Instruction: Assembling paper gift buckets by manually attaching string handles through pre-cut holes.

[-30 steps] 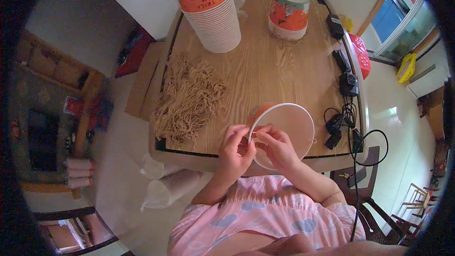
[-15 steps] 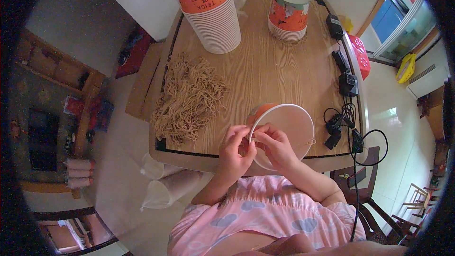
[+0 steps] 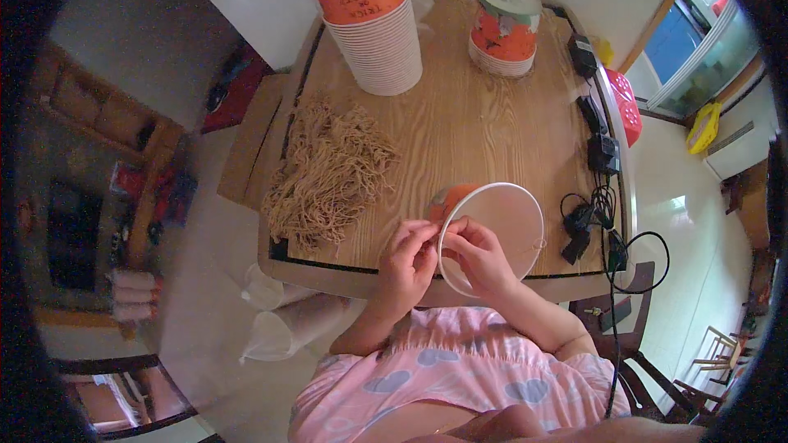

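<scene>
A paper bucket (image 3: 513, 205), orange outside and white inside, lies tilted at the table's near edge with its mouth towards me. My left hand (image 3: 408, 261) is closed at the left side of its rim, fingers on the outer wall. From inside the mouth, my right hand (image 3: 480, 258) pinches the same stretch of rim, its fingertips meeting the left ones across the wall. Anything small between the fingertips is hidden. On the rim's right side a short bit of tan cord (image 3: 539, 244) shows. Left of the hands lies a loose heap of tan cords (image 3: 332, 172).
A tall stack of nested paper buckets (image 3: 373, 41) stands upside down at the far left of the wooden table (image 3: 460, 123). A shorter stack (image 3: 505, 29) sits at the far right. Black adapters (image 3: 603, 152) and tangled cables (image 3: 591, 221) run along the right edge.
The fingers of my left hand have curled in closer against the rim. My right hand keeps its pinch inside the bucket, which has barely moved. The whole view has shifted slightly.
</scene>
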Demonstrator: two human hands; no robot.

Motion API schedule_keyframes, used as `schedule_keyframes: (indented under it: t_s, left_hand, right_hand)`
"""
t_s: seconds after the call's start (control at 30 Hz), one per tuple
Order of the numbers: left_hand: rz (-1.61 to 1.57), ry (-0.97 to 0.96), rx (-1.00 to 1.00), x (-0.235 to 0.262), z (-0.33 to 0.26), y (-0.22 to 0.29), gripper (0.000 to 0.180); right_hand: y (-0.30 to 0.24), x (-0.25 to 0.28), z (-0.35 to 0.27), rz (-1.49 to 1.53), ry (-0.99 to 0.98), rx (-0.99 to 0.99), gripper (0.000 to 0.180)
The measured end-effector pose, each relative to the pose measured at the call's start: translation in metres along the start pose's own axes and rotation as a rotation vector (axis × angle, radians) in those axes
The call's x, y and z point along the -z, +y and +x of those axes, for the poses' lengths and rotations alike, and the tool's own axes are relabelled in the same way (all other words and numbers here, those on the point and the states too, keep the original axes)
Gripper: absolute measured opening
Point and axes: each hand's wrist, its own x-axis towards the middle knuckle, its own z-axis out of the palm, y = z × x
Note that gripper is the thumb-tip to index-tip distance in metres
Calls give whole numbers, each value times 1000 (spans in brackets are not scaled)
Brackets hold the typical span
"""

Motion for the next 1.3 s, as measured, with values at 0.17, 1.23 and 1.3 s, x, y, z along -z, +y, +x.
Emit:
schedule_keyframes:
  t_s: [0.17, 1.23, 1.3]
  left_hand:
    - [70, 25, -45, -1, 0, -2, 21]
    - [-782, -180, 605, -18, 38, -81, 9]
    - [-785, -230, 600, -21, 43, -85, 10]
  right_hand:
    - [4, 4, 1, -35, -12, 22, 11]
    - [-29, -41, -1, -1881, -477, 689, 62]
    - [-24, -44, 1, -1968, -482, 833, 49]
